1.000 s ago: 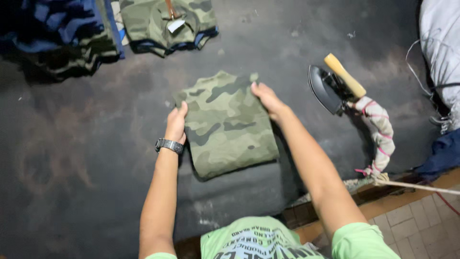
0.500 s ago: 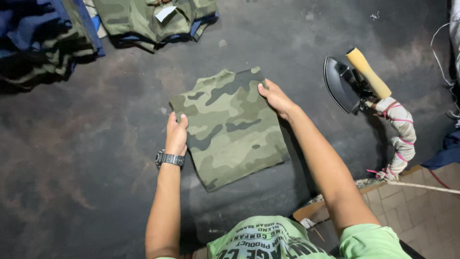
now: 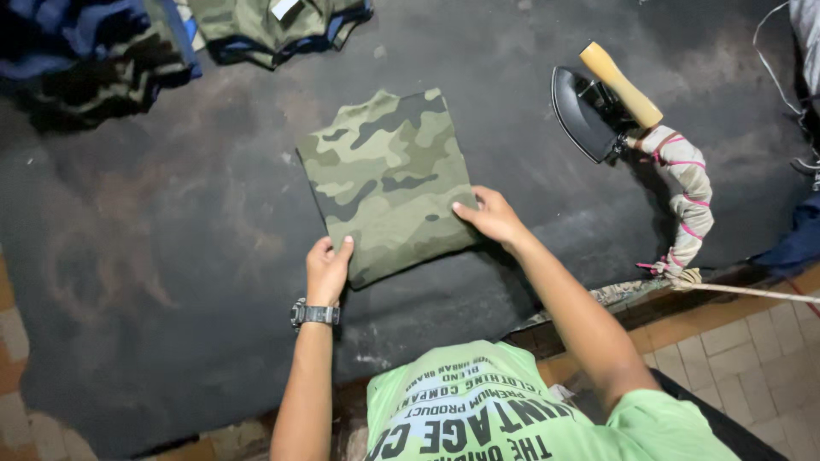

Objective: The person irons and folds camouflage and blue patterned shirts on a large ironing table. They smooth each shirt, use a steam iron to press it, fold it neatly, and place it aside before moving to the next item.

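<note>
Both hands are on the folded camo garment point(image 3: 389, 183) at its near edge. The left hand point(image 3: 327, 269) pinches the near left corner, thumb on top, with a dark wristwatch point(image 3: 314, 314) just behind it. The right hand point(image 3: 493, 218) grips the near right corner, fingers lying over the cloth. So the hands sit apart, one on each near corner. The garment lies flat on a dark padded work surface point(image 3: 154, 256), roughly in the middle. To the right sits an old iron point(image 3: 589, 109) tipped on its side, with a wooden handle and a cloth-wrapped cord point(image 3: 686, 183) trailing nearer. Far left is a pile of dark clothes point(image 3: 81, 51), and beside it another folded camo piece point(image 3: 278, 24).
</note>
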